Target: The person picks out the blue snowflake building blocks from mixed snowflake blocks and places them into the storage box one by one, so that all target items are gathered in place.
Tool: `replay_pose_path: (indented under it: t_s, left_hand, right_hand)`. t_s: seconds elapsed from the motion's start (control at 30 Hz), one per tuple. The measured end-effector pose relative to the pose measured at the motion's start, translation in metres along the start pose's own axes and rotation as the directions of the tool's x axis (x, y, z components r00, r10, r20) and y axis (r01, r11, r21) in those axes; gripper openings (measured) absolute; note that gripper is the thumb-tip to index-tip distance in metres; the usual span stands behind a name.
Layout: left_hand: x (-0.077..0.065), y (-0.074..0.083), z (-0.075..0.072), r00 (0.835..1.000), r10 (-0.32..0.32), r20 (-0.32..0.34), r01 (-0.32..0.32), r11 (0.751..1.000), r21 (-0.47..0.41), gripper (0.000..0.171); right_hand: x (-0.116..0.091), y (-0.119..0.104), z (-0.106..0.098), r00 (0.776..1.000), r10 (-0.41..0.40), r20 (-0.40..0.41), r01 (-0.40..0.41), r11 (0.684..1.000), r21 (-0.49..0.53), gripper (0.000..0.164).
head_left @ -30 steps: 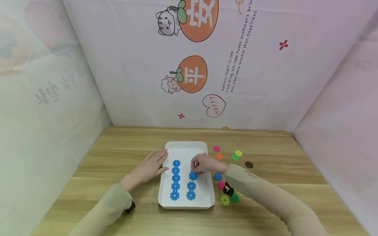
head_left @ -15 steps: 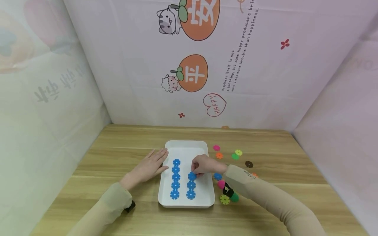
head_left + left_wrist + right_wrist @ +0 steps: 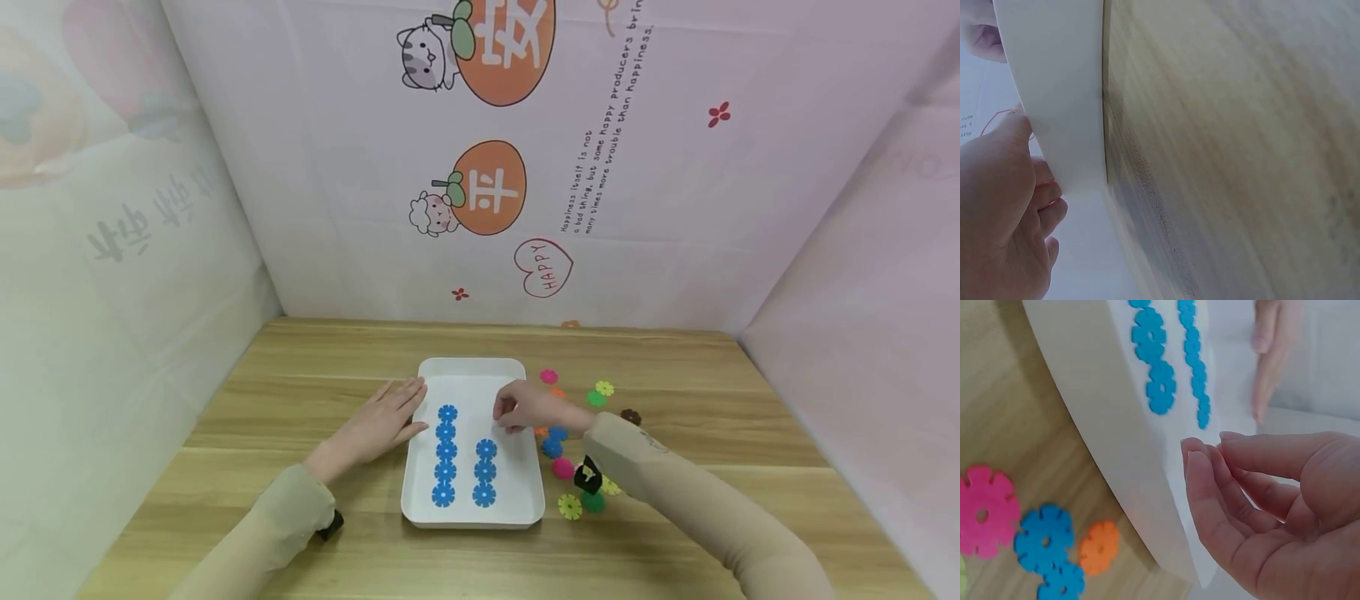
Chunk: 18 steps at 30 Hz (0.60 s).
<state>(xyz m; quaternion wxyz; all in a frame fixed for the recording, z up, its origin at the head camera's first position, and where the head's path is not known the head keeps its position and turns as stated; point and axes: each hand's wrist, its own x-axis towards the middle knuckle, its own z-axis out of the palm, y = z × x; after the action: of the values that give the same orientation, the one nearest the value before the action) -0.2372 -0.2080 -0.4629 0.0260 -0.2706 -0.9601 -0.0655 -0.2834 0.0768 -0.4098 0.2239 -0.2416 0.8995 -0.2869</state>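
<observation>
Inside the white tray lie two lines of blue plastic snowflake discs. The left line has several, set edge to edge; three form the right line. My left hand rests on the tray's left rim with fingers extended; the left wrist view shows its thumb and fingers at that rim. Over the right half of the tray, beyond the shorter line, is my right hand. In the right wrist view its loosely bent fingers and thumb hold nothing, the fingertips close together.
To the tray's right, loose discs lie on the wooden table: blue ones, a pink one, a yellow-green one, a dark brown one and others. Printed cloth walls stand around the table.
My right hand lined up a blue disc above the two in the right line, let go of it and drew back up and to the right. The left hand stayed put.
</observation>
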Motion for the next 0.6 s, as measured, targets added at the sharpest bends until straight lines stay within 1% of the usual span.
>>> replay_pose_path:
  t_s: [0.17,0.23,0.3,0.4,0.47,0.53,0.6]
  left_hand:
    - [0.0,0.0,0.001,1.0,-0.002,0.002,0.002,1.0,0.003,0.067]
    - [0.0,0.0,0.001,1.0,-0.004,0.004,0.004,1.0,0.003,0.067]
    - [0.0,0.0,0.002,1.0,-0.005,0.003,0.005,1.0,0.0,0.067]
    - [0.0,-0.001,0.003,1.0,-0.006,-0.002,0.006,1.0,-0.002,0.067]
    - [0.0,-0.001,0.003,1.0,-0.004,-0.005,0.004,1.0,-0.001,0.067]
    - [0.0,-0.001,0.003,1.0,-0.002,-0.006,0.002,1.0,0.004,0.067]
    - [0.0,0.0,0.003,1.0,-0.003,-0.003,0.003,1.0,0.009,0.067]
  right_hand:
    - [-0.012,0.013,-0.021,0.998,-0.02,-0.053,0.022,0.999,0.04,0.004]
    - [-0.018,0.021,-0.029,0.997,-0.035,-0.064,0.038,0.998,0.044,0.004]
    - [-0.024,0.031,-0.035,0.994,-0.074,-0.077,0.077,0.996,0.038,0.005]
    - [-0.032,0.047,-0.04,0.992,-0.083,-0.093,0.088,0.995,0.041,0.008]
    - [-0.035,0.058,-0.04,0.99,-0.079,-0.114,0.082,0.996,0.027,0.01]
    - [-0.038,0.068,-0.037,0.991,-0.026,-0.129,0.03,0.999,0.026,0.01]
    - [-0.04,0.075,-0.035,0.991,-0.008,-0.134,0.01,1.0,0.019,0.01]
